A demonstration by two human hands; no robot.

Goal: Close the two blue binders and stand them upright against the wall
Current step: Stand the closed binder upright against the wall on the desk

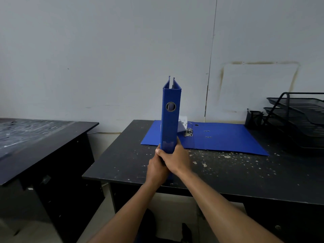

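A closed blue binder [171, 118] stands upright in the air above the black desk [219, 174], its spine with the round finger hole facing me. My left hand [157, 168] and my right hand [177, 158] both grip its lower end, one from each side. Behind it a second blue binder [219, 137] lies open and flat on the desk near the wall, with its metal ring mechanism [188, 131] showing. The grey wall [122, 67] rises just behind the desk.
A black mesh letter tray stack [298, 118] and a small black pen holder [253, 118] sit at the desk's back right. Another dark desk [40, 137] stands to the left, with a gap between the two.
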